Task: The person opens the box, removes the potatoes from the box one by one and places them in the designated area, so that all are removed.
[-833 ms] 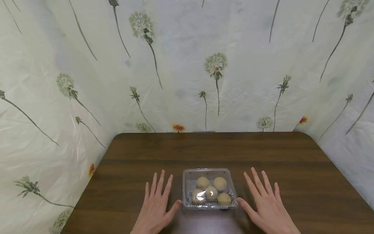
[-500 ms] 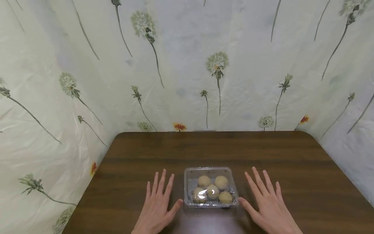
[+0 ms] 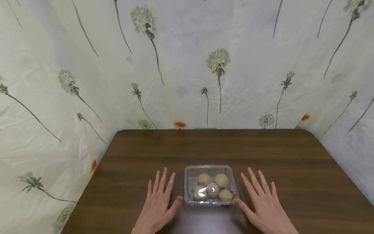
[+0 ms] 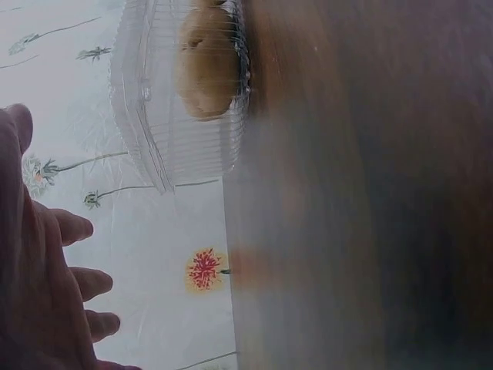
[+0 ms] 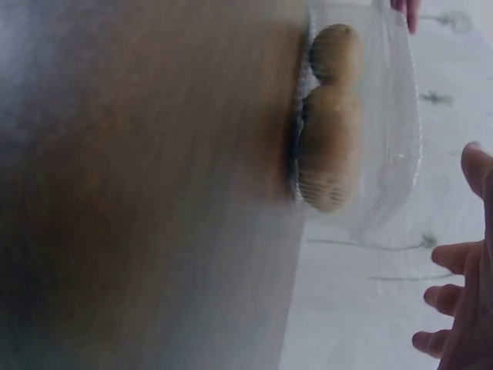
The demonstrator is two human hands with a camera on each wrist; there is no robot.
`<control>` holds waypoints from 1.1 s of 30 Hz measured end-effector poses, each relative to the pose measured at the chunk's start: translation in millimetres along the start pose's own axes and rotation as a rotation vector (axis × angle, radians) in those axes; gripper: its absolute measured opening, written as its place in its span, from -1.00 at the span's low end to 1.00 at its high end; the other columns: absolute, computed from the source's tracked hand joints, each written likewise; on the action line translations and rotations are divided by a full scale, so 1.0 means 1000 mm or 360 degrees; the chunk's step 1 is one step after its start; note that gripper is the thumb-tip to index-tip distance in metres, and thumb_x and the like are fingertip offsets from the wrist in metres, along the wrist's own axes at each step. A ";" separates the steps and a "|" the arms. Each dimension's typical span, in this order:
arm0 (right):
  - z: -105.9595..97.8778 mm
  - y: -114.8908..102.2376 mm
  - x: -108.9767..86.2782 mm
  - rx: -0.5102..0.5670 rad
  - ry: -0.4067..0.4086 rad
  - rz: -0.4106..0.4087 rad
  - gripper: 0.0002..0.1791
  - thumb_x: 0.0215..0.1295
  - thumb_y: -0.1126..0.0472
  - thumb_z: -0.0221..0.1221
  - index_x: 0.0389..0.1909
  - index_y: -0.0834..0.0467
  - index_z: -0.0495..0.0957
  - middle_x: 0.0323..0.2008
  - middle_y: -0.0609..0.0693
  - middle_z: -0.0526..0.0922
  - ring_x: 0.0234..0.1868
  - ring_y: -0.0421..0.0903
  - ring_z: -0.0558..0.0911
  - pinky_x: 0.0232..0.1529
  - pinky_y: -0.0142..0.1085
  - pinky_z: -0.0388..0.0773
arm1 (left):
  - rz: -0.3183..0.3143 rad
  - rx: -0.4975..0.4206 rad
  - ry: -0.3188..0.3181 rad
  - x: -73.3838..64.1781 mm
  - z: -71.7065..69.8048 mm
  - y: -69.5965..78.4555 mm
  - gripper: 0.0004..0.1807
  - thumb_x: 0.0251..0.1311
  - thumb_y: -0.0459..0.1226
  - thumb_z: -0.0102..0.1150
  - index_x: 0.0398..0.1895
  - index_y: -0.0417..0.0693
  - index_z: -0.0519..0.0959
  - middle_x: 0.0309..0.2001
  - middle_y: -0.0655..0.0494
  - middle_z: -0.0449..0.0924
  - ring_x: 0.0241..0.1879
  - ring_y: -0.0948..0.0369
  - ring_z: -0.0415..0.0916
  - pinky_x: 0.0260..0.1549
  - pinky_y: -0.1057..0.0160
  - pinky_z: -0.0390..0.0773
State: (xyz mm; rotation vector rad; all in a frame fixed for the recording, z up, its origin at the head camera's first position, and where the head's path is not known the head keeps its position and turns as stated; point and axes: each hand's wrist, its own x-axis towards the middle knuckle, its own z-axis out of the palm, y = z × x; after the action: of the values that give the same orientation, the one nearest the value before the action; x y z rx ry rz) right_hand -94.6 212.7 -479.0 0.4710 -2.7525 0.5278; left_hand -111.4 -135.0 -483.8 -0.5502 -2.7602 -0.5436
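A clear plastic clamshell container (image 3: 191, 177) with its lid down stands on the table in the head view. Inside it sit several round, tan balls (image 3: 221, 180), smooth and pale; what they are made of does not show. To its left, my left hand (image 3: 157, 206) is spread with straight fingers, thumb tip just short of the container's side. My right hand (image 3: 264, 206) is spread on the other side, its thumb tip right at the near right corner. Both wrist views show the clear wall (image 4: 162, 92) and ribbed side of the container (image 5: 393, 116), near the fingers.
The brown wooden table (image 3: 140, 146) has rounded far corners. Behind and beside it hangs a pale sheet (image 3: 181, 65) printed with dandelions and orange flowers.
My right hand has shifted slightly left, bringing its thumb to the container's corner. My left hand and the container have hardly moved; the head view has tilted a little.
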 end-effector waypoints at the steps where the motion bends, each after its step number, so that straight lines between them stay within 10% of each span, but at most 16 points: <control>1: 0.001 0.000 0.000 0.0008 0.0002 -0.0007 -0.09 0.34 -0.19 0.16 0.56 -0.07 -0.07 0.55 -0.01 -0.18 0.52 0.12 -0.26 0.33 0.36 -0.35 | -0.0026 -0.0040 -0.0003 0.000 0.001 0.001 -0.26 0.43 0.13 -0.11 0.56 0.09 0.01 0.54 -0.05 -0.17 0.49 -0.08 -0.21 0.28 -0.35 0.02; 10: 0.005 -0.004 0.002 0.0074 -0.0018 -0.0030 -0.15 0.29 -0.20 0.22 0.52 -0.07 0.10 0.49 0.08 0.10 0.45 0.20 0.06 0.28 0.32 0.03 | -0.0331 -0.0554 0.0134 -0.004 0.011 0.009 -0.55 0.52 -0.03 -0.14 0.09 -0.13 0.63 0.10 0.04 0.61 0.07 0.05 0.55 -0.01 -0.03 0.56; 21: 0.007 -0.007 0.012 0.0160 0.0399 -0.0496 -0.70 0.25 -0.03 0.31 -0.07 0.02 0.66 -0.13 -0.18 0.57 -0.14 -0.21 0.54 -0.24 -0.32 0.53 | -0.0884 -0.2017 -0.0378 -0.001 0.011 0.009 -0.63 0.41 -0.25 0.10 0.04 -0.44 0.56 -0.17 -0.20 0.68 -0.27 0.14 0.65 -0.29 0.26 0.66; 27: 0.015 -0.019 0.018 0.0281 0.0424 -0.0678 -0.82 0.37 -0.07 0.18 -0.32 -0.10 0.66 -0.31 -0.32 0.54 -0.32 -0.35 0.47 -0.42 -0.48 0.48 | -0.0966 -0.2211 -0.0465 0.001 0.017 0.007 -0.64 0.37 -0.30 0.14 0.06 -0.47 0.53 -0.21 -0.08 0.69 -0.33 0.24 0.63 -0.33 0.33 0.64; 33: 0.022 -0.032 0.023 0.0266 0.0330 -0.0703 -0.84 0.02 0.11 0.45 -0.37 -0.10 0.67 -0.38 -0.33 0.46 -0.38 -0.35 0.40 -0.49 -0.52 0.40 | -0.1000 -0.2295 -0.0520 0.002 0.024 0.002 -0.66 0.30 -0.36 0.21 0.02 -0.47 0.55 -0.24 -0.07 0.70 -0.33 0.23 0.63 -0.32 0.34 0.63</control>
State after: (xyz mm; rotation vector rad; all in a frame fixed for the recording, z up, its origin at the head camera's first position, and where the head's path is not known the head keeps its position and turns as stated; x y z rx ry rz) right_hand -108.7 169.5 -480.5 0.9736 -2.3181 0.6492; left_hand -116.8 -122.6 -503.4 0.0746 -2.2589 -2.7833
